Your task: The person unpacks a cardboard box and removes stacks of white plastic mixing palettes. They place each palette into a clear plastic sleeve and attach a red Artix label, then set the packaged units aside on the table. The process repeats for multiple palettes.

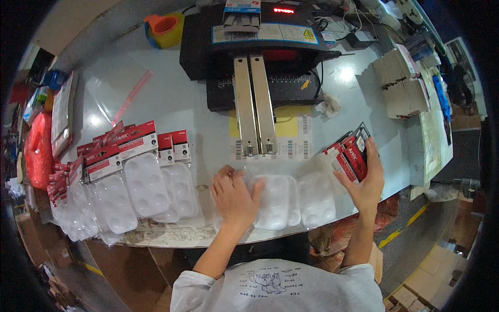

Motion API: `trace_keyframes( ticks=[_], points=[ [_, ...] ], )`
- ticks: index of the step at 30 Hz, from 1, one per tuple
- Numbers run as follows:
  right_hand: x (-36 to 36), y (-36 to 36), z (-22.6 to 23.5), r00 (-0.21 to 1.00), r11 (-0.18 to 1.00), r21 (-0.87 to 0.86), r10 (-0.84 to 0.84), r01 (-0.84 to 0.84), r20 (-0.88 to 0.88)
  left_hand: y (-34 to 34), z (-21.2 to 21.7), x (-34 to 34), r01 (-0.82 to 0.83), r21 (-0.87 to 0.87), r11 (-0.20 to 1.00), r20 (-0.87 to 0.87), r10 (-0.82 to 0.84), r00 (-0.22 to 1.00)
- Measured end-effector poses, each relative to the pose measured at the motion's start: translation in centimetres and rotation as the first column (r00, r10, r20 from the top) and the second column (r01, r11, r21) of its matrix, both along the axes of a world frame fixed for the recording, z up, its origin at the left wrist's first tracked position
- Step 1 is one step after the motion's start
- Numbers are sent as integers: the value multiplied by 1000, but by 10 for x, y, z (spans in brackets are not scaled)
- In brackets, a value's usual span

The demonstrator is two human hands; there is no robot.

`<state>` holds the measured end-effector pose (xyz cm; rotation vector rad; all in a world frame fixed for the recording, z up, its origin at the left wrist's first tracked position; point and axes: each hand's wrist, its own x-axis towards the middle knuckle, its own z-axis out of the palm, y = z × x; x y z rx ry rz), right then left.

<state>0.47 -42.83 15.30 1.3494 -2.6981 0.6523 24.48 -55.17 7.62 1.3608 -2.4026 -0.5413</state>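
My left hand (235, 198) is on the near part of the table, fingers bent and thumb spread away from them. The thumb touches the left edge of a white plastic paint palette (272, 205) with round wells. A second palette shows partly beneath it, and another white palette (316, 200) lies to the right under clear film. My right hand (368, 181) grips a stack of red, white and black header cards (351, 159), thumb at the near edge and fingers along the right side. At the left, several bagged palettes (145, 184) with red header cards overlap.
A black machine (249, 44) with a red lit display stands at the back, two metal rails (255, 104) reaching toward me. Barcode label sheets (299, 136) lie beneath the rails. Tape rolls (165, 30) sit at the far left, card stacks (403, 83) at the right, a red bag (38, 151) at the left edge.
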Motion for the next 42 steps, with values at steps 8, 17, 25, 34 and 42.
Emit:
trace_keyframes(
  ticks=[8, 17, 25, 34, 42],
  points=[
    [-3, 0, -1, 988, 1000, -21, -6, 10, 157, -6, -7, 3, -33, -10, 999, -43, 33, 999],
    [-4, -1, -5, 1000, 999, 39, 5, -5, 5, -9, -4, 2, 97, 79, 992, -288, -70, 955],
    [-12, 7, 11, 966, 996, -72, -38, 58, 255, 1, 30, 28, 254, 682, 686, -654, 416, 631],
    [-105, -115, -4, 971, 951, 207, 208, -228, 118, 20, 31, 24, 397, 857, 330, -513, 628, 585],
    [-131, -145, -42, 953, 799, 568, 292, -196, -83, 33, 40, 28, 431, 871, 235, -491, 415, 766]
  ],
)
